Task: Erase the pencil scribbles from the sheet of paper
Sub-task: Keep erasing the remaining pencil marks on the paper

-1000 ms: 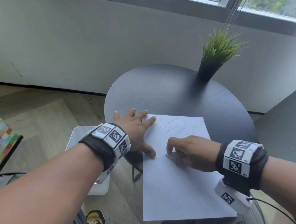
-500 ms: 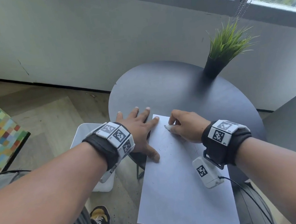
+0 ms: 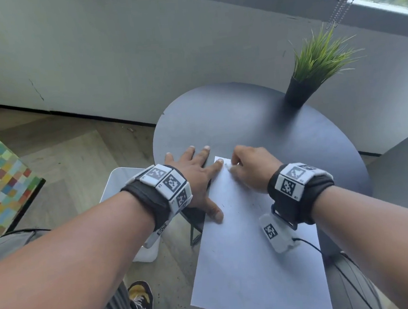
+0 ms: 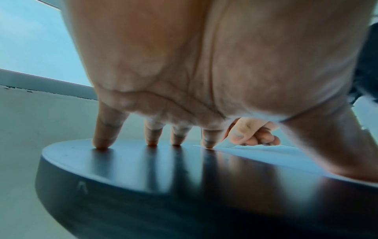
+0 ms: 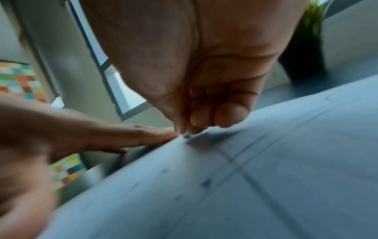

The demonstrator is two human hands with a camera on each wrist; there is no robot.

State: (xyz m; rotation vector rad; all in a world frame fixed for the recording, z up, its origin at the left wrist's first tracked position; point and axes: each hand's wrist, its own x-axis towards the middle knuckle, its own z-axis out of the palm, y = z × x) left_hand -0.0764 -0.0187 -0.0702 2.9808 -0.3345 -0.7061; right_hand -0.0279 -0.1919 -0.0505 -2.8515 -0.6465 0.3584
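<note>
Two hands work the sheet of paper (image 3: 245, 262) on the round table (image 3: 244, 115): seen from the head, your left hand (image 3: 195, 177) lies flat, fingers straight, pinning the sheet's left edge, while your right hand (image 3: 251, 169) rubs at the far left corner, so erasing looks under way. The sheet's long side runs near to far, its near end overhanging the table.

From the left wrist, straight fingertips (image 4: 208, 143) press down.

From the right wrist, curled fingers (image 5: 196, 119) pinch a small eraser (image 5: 186, 135); faint lines remain, so next stroke rightward, lightly.
</note>
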